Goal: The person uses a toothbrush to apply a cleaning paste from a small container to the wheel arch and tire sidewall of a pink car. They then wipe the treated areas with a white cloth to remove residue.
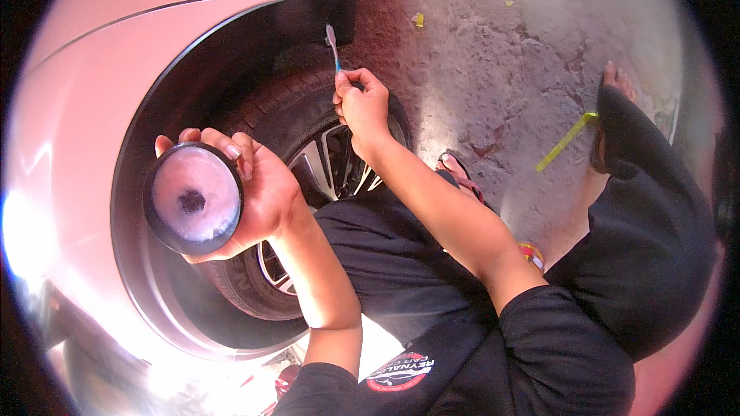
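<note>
My left hand grips a round black cup from its side. Inside the cup lies a pale, cloudy substance with a dark patch near its middle. A toothbrush with a white head and a bluish handle is pinched between the thumb and fingers of my right hand. Its head is up against, or just in front of, the lower end of the black wheel-arch trim; contact cannot be made out. Both hands are in front of the car's tire and alloy wheel.
A glossy, light car body panel curves around the wheel arch on the left. On the rough concrete floor lie a yellow tape strip and small yellow scraps. My bent leg and sandaled foot are close by.
</note>
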Tool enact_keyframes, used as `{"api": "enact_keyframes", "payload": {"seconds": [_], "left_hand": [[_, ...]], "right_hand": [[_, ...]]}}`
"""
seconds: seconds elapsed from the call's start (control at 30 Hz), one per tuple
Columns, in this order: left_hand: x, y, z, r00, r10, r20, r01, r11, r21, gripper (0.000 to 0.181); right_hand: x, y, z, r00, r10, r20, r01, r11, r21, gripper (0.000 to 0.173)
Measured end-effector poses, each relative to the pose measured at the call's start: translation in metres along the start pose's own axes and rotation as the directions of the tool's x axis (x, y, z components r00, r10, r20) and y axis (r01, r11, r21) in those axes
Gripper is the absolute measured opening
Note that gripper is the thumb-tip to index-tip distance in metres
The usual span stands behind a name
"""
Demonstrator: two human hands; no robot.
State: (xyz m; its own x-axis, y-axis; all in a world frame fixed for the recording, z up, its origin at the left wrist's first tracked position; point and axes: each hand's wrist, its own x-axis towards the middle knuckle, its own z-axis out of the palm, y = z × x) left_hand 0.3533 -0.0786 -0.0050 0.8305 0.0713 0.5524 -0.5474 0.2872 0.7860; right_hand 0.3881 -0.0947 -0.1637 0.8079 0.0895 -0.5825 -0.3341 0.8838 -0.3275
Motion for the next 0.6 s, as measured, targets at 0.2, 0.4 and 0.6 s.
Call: {"api": "enact_keyframes", "payload": {"seconds": [0.2,0.4,0.6], "left_hand": [[0.002,0.003,0.000,1.000,0.006,0.014,-0.006,1.000,-0.001,0.105],[-0.001,0.006,0.002,0.995,0.064,0.074,-0.065,0.998,0.018,0.103],[0.003,0.006,0.004,0.994,0.043,0.102,-0.042,0.999,-0.004,0.102]], "right_hand": [[-0.057,0.011,0.040,0.894,-0.302,0.331,0.254,0.950,0.181,0.011],[-0.020,0.006,0.015,0.998,-0.003,0.060,-0.003,0.996,0.094,0.017],[-0.071,0.022,0.040,0.907,-0.233,0.351,0.164,0.963,0.216,0.003]]}}
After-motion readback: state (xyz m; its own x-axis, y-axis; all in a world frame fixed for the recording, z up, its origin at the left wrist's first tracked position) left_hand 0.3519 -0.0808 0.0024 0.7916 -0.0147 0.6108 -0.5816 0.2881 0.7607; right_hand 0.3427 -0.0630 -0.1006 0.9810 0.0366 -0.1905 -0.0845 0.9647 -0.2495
